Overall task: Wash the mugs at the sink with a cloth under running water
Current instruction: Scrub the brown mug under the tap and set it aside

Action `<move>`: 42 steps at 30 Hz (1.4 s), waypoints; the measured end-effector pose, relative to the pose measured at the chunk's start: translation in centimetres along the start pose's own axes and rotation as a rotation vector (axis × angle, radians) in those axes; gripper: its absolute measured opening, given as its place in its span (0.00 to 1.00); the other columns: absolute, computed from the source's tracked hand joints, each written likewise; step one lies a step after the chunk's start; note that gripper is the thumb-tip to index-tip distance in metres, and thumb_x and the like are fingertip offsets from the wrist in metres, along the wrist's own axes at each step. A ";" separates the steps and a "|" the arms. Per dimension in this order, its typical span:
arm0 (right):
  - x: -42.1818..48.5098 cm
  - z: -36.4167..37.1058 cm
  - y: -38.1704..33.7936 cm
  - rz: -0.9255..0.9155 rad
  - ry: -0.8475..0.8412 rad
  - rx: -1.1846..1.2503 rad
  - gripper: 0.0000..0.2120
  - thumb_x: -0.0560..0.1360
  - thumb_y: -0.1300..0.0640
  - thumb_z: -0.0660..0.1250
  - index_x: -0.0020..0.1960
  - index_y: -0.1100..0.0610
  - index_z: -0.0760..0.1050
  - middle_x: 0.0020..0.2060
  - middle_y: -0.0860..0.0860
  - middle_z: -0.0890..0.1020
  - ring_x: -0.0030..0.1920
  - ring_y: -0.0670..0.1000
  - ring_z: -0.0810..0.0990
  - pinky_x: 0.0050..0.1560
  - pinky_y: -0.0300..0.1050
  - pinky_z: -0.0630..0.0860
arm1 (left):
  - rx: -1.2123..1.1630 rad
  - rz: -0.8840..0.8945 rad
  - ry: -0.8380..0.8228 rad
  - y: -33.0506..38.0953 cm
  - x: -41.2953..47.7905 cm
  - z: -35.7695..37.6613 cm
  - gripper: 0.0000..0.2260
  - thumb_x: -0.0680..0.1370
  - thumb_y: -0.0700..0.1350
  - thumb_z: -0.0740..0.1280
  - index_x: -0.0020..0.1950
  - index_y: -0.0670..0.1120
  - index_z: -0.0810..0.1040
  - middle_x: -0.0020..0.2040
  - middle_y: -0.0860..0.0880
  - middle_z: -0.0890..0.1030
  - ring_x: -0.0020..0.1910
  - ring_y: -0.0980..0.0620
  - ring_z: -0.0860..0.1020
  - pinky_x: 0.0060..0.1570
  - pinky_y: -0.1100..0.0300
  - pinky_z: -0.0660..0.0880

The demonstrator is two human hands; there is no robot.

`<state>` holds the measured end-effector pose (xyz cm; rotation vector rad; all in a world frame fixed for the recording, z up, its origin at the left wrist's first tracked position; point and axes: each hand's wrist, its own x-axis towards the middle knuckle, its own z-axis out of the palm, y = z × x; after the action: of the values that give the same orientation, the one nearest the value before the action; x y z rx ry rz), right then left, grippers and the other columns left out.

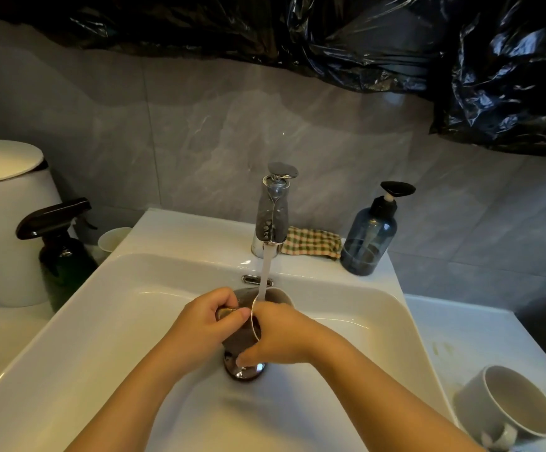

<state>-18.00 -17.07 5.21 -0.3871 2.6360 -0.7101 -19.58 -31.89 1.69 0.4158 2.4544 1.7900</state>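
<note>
A dark grey mug (276,295) is held over the drain (245,370) of the white sink (128,321), under the stream of water (266,269) from the chrome tap (273,210). My left hand (205,324) grips the mug by its gold-coloured handle (225,312). My right hand (278,334) wraps round the mug's rim and side, and the water runs over its fingers. A checked cloth (310,243) lies on the sink ledge behind the tap. A second, light grey mug (509,402) lies on its side on the counter at the right.
A blue pump bottle (368,236) stands on the ledge right of the tap. A dark spray bottle (59,249), a small white cup (113,238) and a white lidded bin (7,220) stand at the left. Black plastic sheeting (395,37) hangs above.
</note>
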 end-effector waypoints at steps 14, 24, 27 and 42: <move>-0.5 0.8 0.9 -0.093 0.015 -0.148 0.27 0.68 0.53 0.74 0.64 0.54 0.70 0.59 0.53 0.75 0.58 0.53 0.74 0.59 0.45 0.74 | 0.059 0.087 -0.020 0.0 -0.1 0.3 0.14 0.72 0.45 0.71 0.32 0.46 0.68 0.23 0.57 0.69 0.26 0.59 0.66 0.28 0.70 0.62; -0.1 2.1 1.1 -0.058 0.076 -0.092 0.23 0.68 0.52 0.73 0.61 0.54 0.75 0.58 0.53 0.75 0.61 0.53 0.71 0.63 0.49 0.73 | 0.060 0.086 -0.025 0.2 0.2 0.3 0.13 0.70 0.48 0.70 0.31 0.48 0.68 0.24 0.57 0.68 0.27 0.59 0.65 0.30 0.66 0.62; -0.5 1.4 1.1 -0.049 0.186 -0.063 0.27 0.69 0.53 0.73 0.66 0.55 0.71 0.63 0.51 0.68 0.61 0.51 0.69 0.62 0.45 0.73 | 0.052 0.091 -0.022 1.0 1.3 -0.1 0.13 0.69 0.48 0.69 0.31 0.46 0.67 0.22 0.56 0.68 0.26 0.59 0.64 0.28 0.68 0.61; 0.9 3.5 1.3 -0.081 0.268 -0.197 0.12 0.72 0.59 0.64 0.54 0.62 0.75 0.47 0.59 0.81 0.51 0.59 0.77 0.59 0.53 0.72 | 0.118 0.154 -0.005 0.0 0.4 0.2 0.14 0.70 0.46 0.72 0.31 0.49 0.67 0.25 0.59 0.70 0.27 0.58 0.66 0.30 0.68 0.62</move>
<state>-17.53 -17.74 1.49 -0.4856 2.9716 -0.5617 -19.90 -31.59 1.66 0.6339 2.5982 1.6978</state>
